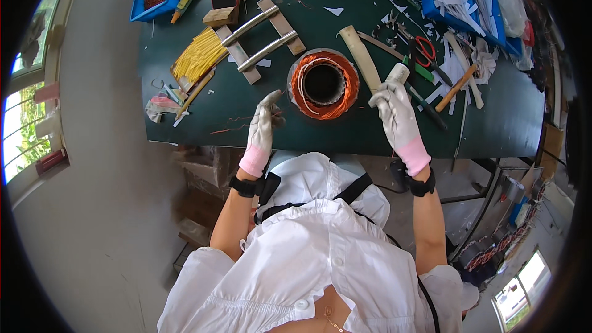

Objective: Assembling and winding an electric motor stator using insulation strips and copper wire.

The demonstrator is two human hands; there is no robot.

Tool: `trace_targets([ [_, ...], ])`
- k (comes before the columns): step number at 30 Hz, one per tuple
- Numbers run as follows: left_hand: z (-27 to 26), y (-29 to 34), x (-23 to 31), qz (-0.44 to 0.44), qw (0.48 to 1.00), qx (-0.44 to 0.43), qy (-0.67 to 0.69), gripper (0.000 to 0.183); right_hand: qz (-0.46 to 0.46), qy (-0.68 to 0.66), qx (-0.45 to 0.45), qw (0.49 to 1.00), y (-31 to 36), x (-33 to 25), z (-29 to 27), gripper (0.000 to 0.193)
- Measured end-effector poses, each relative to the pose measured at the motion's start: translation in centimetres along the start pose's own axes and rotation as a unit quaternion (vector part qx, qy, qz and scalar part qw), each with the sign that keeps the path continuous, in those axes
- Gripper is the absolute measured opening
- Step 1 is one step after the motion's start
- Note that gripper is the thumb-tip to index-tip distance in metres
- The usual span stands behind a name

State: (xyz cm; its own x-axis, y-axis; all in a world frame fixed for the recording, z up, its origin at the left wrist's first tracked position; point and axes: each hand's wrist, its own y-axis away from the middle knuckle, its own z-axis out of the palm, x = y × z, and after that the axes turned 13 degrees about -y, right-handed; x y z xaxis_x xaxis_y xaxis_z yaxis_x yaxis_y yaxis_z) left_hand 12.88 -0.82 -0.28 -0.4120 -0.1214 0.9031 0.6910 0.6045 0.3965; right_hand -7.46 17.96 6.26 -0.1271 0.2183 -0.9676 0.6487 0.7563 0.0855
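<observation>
Counting from left to right: find one bundle of yellow strips [200, 55], beyond and left of the left hand [262, 124]; find loose thin wires [229, 129], just left of the same hand, too fine to count. Note left hand half open, with fingers loosely bent and nothing visibly held. Find two metal rods [269, 50] across two flat bars [282, 24], beyond this hand. Locate one coil of orange wire [351, 83] between both hands. Judge as well wound, with many turns around a hollow core; treat pale strand on top as possibly left loose. Cannot tell how many turns remain. Find one pale wooden wedge [359, 54], just beyond and left of the right hand [396, 114]. Note right hand with fingers bent, at one white cylinder [399, 72]; cannot tell whether gripped. Find one pair of red-handled scissors [425, 52], beyond and right.
</observation>
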Motion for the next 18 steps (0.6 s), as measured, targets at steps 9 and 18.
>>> trace_targets([
  [9,0.0,1.7,2.7,0.010,0.999,-0.015,0.037,0.038,-0.062,0.009,-0.289,0.955,-11.3,0.5,3.9,0.023],
  [18,3.1,1.2,7.5,0.057,0.996,0.022,-0.063,0.014,0.125,0.493,-0.308,0.804,-10.0,9.5,10.9,0.022],
])
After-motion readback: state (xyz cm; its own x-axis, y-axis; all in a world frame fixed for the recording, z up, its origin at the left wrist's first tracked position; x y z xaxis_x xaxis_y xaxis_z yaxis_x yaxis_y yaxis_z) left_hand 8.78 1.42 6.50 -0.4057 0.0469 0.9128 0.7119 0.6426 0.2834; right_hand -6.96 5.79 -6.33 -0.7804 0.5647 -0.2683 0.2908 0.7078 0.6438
